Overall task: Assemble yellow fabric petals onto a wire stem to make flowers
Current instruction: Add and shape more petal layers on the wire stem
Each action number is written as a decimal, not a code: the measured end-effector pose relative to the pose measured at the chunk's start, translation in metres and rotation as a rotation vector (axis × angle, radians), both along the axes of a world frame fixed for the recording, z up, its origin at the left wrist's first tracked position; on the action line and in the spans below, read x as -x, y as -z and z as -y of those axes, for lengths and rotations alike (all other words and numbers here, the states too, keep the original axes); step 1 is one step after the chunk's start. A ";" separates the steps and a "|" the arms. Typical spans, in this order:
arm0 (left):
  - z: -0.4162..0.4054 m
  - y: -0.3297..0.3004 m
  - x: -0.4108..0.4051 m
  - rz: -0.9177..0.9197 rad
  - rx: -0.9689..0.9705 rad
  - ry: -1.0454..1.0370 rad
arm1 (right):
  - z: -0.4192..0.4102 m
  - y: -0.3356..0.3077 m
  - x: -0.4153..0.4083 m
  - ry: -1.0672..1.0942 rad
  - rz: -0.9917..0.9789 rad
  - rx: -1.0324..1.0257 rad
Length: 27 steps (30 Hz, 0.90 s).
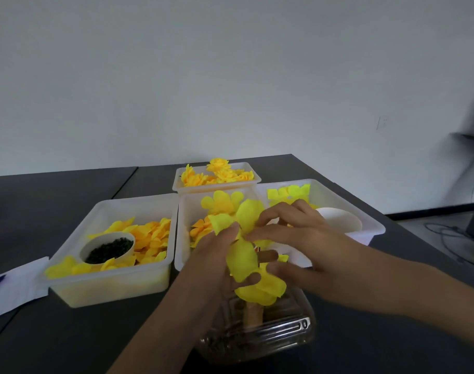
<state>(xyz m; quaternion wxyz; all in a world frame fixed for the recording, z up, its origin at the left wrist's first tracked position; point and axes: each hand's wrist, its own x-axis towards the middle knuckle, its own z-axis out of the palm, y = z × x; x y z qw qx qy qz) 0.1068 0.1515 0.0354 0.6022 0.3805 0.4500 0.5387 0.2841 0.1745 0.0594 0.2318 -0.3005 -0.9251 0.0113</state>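
Two hands meet over the near middle of the dark surface (68, 333): the left hand (217, 268) grips a cluster of yellow petals (244, 261), and the right hand (298, 238) pinches the upper petals with curled fingers. A clear plastic box (271, 336) sits directly beneath them, near the front edge. Four white bins crowd behind: left bin (109, 290) with loose petals and a cup of dark bits (109, 248), middle bin (184, 220), right bin (371, 225), far bin (217, 184) of finished flowers. Open room lies front-left, beside white paper (17, 287) at the left edge.
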 end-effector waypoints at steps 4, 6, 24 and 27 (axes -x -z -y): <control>-0.001 0.006 0.006 -0.179 -0.166 0.064 | -0.006 -0.004 -0.006 0.083 -0.409 0.162; -0.001 0.006 0.007 -0.255 -0.188 0.091 | -0.017 -0.012 -0.004 0.136 -0.540 0.428; -0.028 0.015 0.026 -0.428 -0.029 0.004 | -0.077 0.008 0.007 0.128 -0.598 0.887; -0.030 0.024 0.031 -0.480 0.010 0.027 | -0.083 0.024 0.004 0.109 -0.643 0.943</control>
